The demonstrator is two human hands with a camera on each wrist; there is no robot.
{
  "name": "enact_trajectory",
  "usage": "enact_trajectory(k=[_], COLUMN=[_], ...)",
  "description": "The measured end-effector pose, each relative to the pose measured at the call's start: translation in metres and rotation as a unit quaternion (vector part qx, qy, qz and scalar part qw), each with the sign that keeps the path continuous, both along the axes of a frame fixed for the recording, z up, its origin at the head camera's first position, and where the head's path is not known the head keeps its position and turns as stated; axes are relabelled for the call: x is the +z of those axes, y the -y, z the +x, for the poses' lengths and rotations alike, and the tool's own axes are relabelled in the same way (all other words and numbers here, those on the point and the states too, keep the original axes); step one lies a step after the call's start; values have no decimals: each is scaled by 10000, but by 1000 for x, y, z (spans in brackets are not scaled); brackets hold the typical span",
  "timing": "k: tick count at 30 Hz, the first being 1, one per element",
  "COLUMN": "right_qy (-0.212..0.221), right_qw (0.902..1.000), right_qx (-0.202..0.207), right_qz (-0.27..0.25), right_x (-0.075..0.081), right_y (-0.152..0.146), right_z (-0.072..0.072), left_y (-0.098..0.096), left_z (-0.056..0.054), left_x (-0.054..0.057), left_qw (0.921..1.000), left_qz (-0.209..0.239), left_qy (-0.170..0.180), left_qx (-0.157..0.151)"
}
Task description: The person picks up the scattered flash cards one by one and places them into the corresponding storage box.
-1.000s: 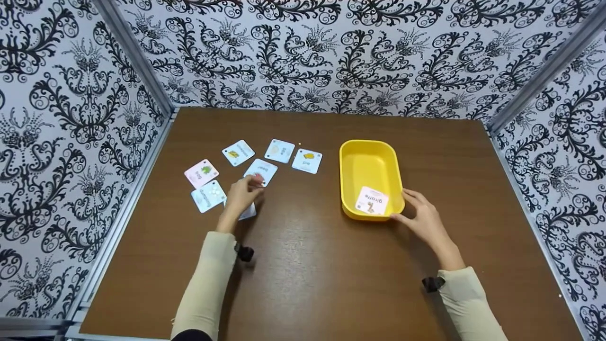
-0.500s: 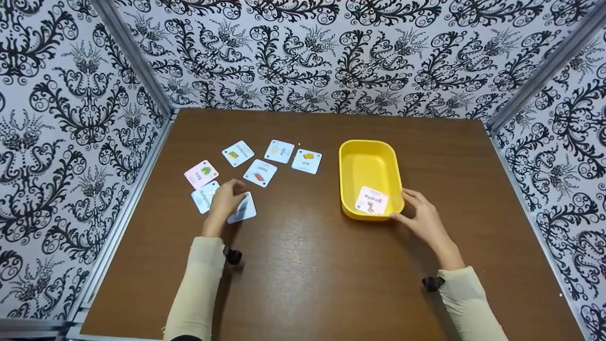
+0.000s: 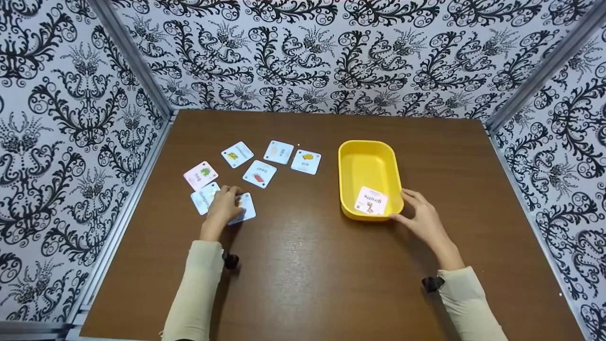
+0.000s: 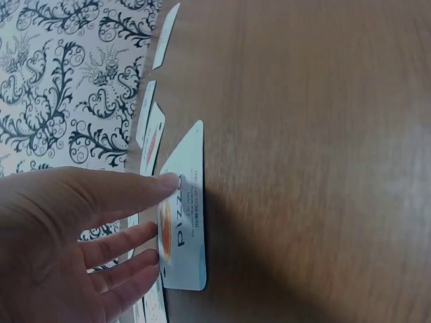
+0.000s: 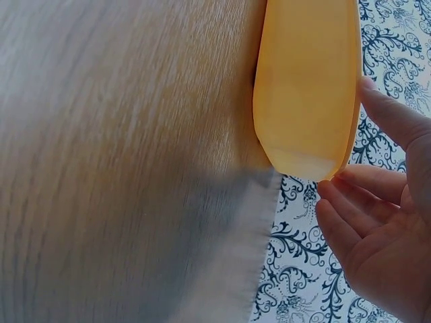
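Note:
In the head view my left hand [image 3: 221,208] is over a pale blue picture card [image 3: 247,213] at the front of a loose group. The left wrist view shows "pizza" on this card [image 4: 192,242], with the thumb over its face and the other fingers, slightly bent, at its opposite edge. My right hand [image 3: 423,220] holds the near right corner of a yellow plastic tub [image 3: 364,166], thumb at the near end and fingers along the right side. Inside the tub lies a pink-edged "giraffe" card [image 3: 371,201].
A pink frog card [image 3: 200,175] and a blue card [image 3: 203,199] lie left of my left hand. Farther back are several more blue cards, including one marked "beef" [image 3: 260,174]. Patterned panels [image 3: 303,57] enclose the brown table [image 3: 307,274].
My left hand has drawn back from the beef card, toward me and left, to the pizza card. The right hand and the tub have stayed in place.

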State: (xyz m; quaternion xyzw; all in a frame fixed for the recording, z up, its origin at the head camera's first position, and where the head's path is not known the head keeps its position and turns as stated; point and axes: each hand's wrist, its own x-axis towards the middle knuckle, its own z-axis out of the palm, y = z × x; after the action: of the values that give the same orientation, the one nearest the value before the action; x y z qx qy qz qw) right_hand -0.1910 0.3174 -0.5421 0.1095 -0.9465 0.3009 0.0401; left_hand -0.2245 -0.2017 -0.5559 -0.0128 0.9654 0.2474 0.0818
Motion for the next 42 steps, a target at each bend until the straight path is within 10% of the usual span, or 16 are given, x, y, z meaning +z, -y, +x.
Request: enact_trajectory(k=[21,42], right_qy=[-25,-53], right_qw=[10000,9999], right_qx=[-14,-16], right_qz=[-58,-122], right_x=[-2,-2], right_y=[-2,0], right_z=[0,-1], left_y=[-4,-4], left_z=[0,2], left_x=[-7,13], left_qw=[9997,9972], left_qz=[-80,-570], left_qy=[-133,-385], left_qx=[186,286])
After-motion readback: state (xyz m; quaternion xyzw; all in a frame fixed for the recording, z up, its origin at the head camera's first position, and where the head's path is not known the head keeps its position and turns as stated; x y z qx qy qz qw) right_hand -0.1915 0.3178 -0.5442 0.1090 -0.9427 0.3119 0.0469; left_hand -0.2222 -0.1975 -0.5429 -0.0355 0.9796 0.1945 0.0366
